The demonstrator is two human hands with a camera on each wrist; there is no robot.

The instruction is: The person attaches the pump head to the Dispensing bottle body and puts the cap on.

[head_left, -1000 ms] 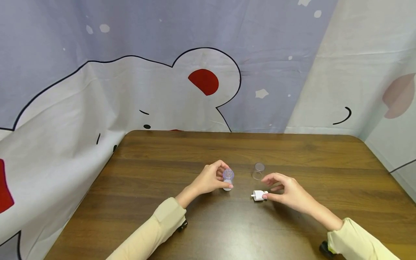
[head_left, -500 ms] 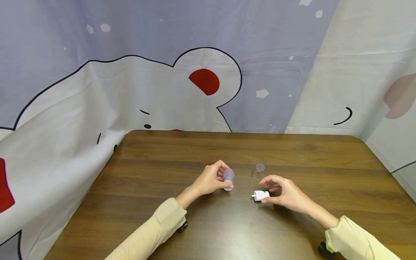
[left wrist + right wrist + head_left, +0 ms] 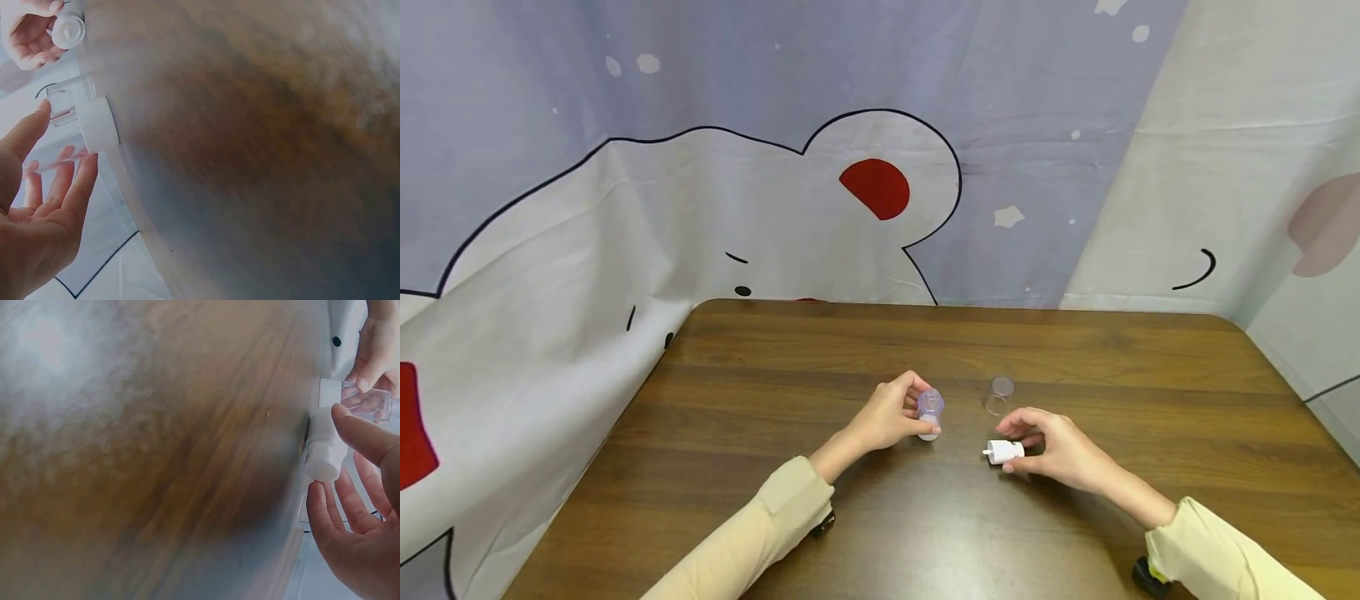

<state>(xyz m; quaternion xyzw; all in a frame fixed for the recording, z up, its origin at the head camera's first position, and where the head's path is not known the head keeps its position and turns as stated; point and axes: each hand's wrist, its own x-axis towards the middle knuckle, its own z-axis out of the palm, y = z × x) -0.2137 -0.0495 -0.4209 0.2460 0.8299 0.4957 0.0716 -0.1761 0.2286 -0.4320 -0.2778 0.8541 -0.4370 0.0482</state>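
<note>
In the head view my left hand (image 3: pixel 887 414) holds a small clear, purple-tinted bottle (image 3: pixel 931 403) upright on the wooden table, thumb on the near side and fingers behind. Its white base (image 3: pixel 98 125) shows in the left wrist view, and a narrow ribbed neck (image 3: pixel 393 410) tops it in the right wrist view. To the right, a white pump top (image 3: pixel 1003 452) lies on its side, its thin tip pointing left. My right hand (image 3: pixel 1060 450) pinches this pump top, thumb on the near side and fingers at the far side.
A clear cylindrical cap (image 3: pixel 1000 396) sits on the table just beyond my right hand. The wooden table (image 3: pixel 760 367) ends at a printed curtain (image 3: pixel 715 192) along the back and sides.
My right hand has shifted slightly left, and its thumb has moved from the pump top's end to its near side. The left hand still holds the bottle in place.
</note>
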